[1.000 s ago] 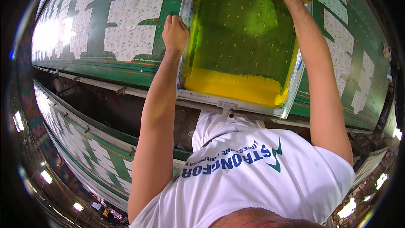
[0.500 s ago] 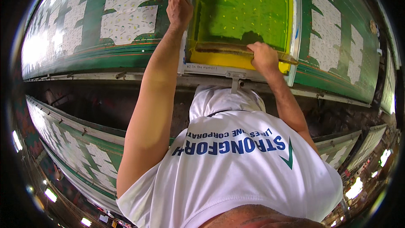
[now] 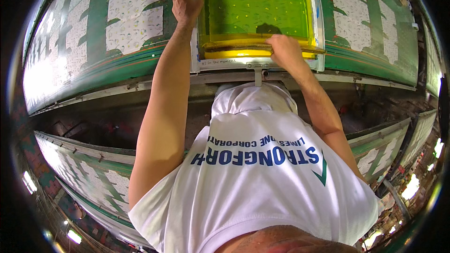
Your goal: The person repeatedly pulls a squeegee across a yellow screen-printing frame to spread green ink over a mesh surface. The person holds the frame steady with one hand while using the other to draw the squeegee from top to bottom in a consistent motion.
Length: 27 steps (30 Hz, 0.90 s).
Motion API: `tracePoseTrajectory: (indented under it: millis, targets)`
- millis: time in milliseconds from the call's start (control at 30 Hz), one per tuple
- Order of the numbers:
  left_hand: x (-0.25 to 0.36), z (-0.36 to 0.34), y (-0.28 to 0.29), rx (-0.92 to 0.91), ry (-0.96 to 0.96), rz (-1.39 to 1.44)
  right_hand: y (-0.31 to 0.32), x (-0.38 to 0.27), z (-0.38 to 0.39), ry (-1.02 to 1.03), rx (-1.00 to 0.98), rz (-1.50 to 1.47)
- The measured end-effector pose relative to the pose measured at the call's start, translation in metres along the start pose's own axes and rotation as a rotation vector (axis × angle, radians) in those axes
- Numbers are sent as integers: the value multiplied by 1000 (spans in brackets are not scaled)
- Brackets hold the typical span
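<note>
A screen-printing frame (image 3: 194, 49) with pale metal rails lies in front of me on a long green table. Its yellow-green mesh (image 3: 253, 7) lets a small pattern show through from below. Across the near end of the mesh runs a squeegee (image 3: 234, 47), a long brownish bar set crosswise. My right hand (image 3: 286, 50) is closed around the squeegee, right of its middle. My left hand (image 3: 187, 8) has its fingers curled at the frame's left rail; part of the grip is hidden. A dark rounded shadow falls on the mesh just beyond the squeegee.
Printed white fabric pieces (image 3: 136, 14) lie on the green table (image 3: 96, 72) to the left, and more pieces (image 3: 349, 14) lie to the right. A metal bracket (image 3: 257, 72) juts from the frame's near rail toward me. Another table with pieces (image 3: 93, 164) stands behind me.
The squeegee has come closer to the frame's near rail, with my right hand on it. My left hand stays at the left rail. The whole view has shifted slightly.
</note>
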State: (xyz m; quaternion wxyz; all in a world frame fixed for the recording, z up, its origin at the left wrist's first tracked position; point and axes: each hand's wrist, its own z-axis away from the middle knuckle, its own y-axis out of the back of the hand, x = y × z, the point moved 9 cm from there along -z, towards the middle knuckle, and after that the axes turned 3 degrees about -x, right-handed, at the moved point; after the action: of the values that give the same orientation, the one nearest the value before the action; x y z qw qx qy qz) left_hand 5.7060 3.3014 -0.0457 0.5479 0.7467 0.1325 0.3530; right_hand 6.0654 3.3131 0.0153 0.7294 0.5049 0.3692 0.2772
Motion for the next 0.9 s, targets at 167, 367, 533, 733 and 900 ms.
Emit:
tracePoseTrajectory:
  millis: [167, 367, 533, 733, 900]
  targets:
    - [2, -4, 2, 5, 37, -31, -12, -8, 24, 13, 47, -77]
    - [6, -5, 6, 33, 61, -100, -16, -3, 36, 167, -151, -267]
    - [9, -6, 8, 81, 31, -156, -19, 16, 60, 243, -224, -421]
    - [5, -9, 2, 6, 63, -207, -2, 64, 83, 278, 9, -658]
    - [8, -9, 3, 3, 74, -191, 18, 194, 94, -188, 441, -731]
